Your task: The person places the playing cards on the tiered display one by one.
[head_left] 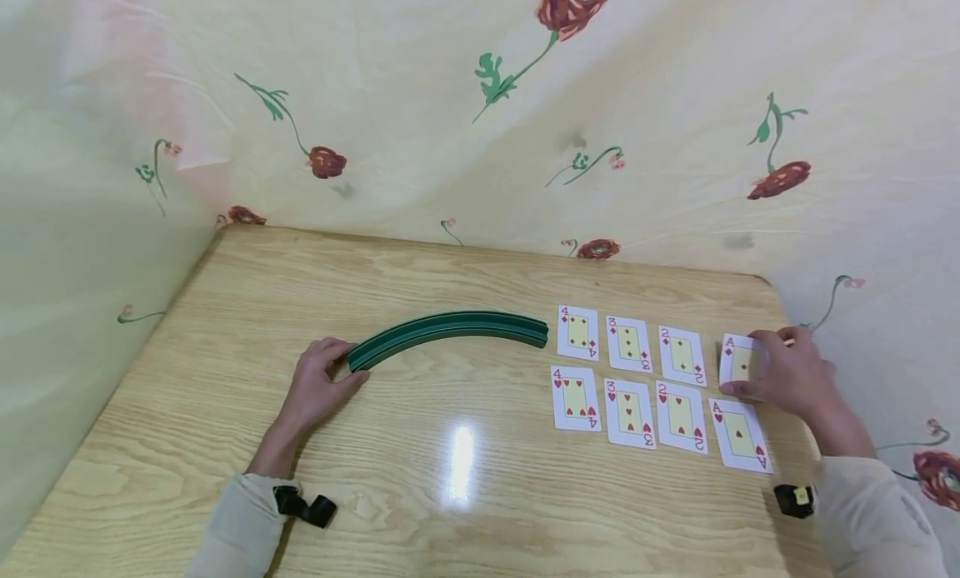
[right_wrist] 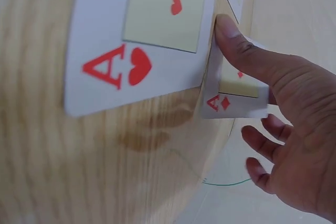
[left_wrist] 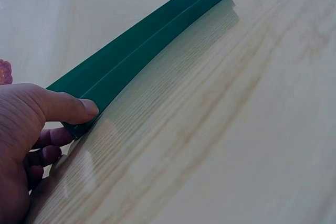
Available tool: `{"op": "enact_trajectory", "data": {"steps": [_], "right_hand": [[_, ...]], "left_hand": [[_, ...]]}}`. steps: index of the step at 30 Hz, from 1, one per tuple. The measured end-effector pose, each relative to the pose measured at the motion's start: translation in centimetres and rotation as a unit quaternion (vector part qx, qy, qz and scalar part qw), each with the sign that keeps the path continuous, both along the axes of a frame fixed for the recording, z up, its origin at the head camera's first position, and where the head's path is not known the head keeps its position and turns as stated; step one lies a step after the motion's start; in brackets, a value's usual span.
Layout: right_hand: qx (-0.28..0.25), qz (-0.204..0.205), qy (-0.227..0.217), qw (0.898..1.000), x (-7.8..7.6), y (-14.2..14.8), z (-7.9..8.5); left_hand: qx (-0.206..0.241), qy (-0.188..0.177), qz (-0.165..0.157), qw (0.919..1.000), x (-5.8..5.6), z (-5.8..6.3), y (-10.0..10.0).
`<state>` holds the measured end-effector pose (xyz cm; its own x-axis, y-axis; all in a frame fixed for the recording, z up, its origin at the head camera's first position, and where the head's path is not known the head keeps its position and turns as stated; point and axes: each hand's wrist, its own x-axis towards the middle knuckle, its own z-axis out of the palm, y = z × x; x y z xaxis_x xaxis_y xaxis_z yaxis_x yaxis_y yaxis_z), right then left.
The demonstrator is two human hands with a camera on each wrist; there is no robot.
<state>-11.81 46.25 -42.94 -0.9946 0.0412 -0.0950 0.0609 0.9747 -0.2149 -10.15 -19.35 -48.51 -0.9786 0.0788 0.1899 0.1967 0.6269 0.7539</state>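
My left hand (head_left: 318, 382) pinches the left end of a green curved card holder (head_left: 450, 321), thumb on its near face in the left wrist view. The holder's grooves hold no cards. At the right, my right hand (head_left: 797, 374) grips the ace of diamonds (head_left: 738, 359) by its edges, thumb at the near edge and fingers at the far one. The card's right part is hidden by the hand in the head view. Just nearer lies the ace of hearts (head_left: 740, 435), face up; the right wrist view shows it large beside the thumb.
Left of the ace of diamonds lie the diamond two (head_left: 682, 356), three (head_left: 629, 343) and four (head_left: 578, 332). A nearer row has the heart two (head_left: 681, 417), three (head_left: 630, 413) and four (head_left: 576, 398). Floral cloth (head_left: 420, 128) hangs behind the wooden table (head_left: 375, 453).
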Motion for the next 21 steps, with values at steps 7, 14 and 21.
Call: {"op": "enact_trajectory", "data": {"steps": [7, 14, 21], "right_hand": [[0.009, -0.024, 0.003, 1.000, 0.6, 0.1, 1.1], [-0.032, 0.020, 0.054, 0.998, 1.2, 1.2, 1.9], [-0.079, 0.034, 0.061, 0.994, 1.7, 1.7, 2.7]], "left_hand": [[-0.004, 0.001, 0.004, 1.0000, -0.1, -0.2, 0.0], [-0.011, 0.011, 0.004, 0.9999, 0.0, -0.2, 0.0], [-0.010, 0.012, 0.003, 0.9999, -0.1, -0.3, 0.0]]}}
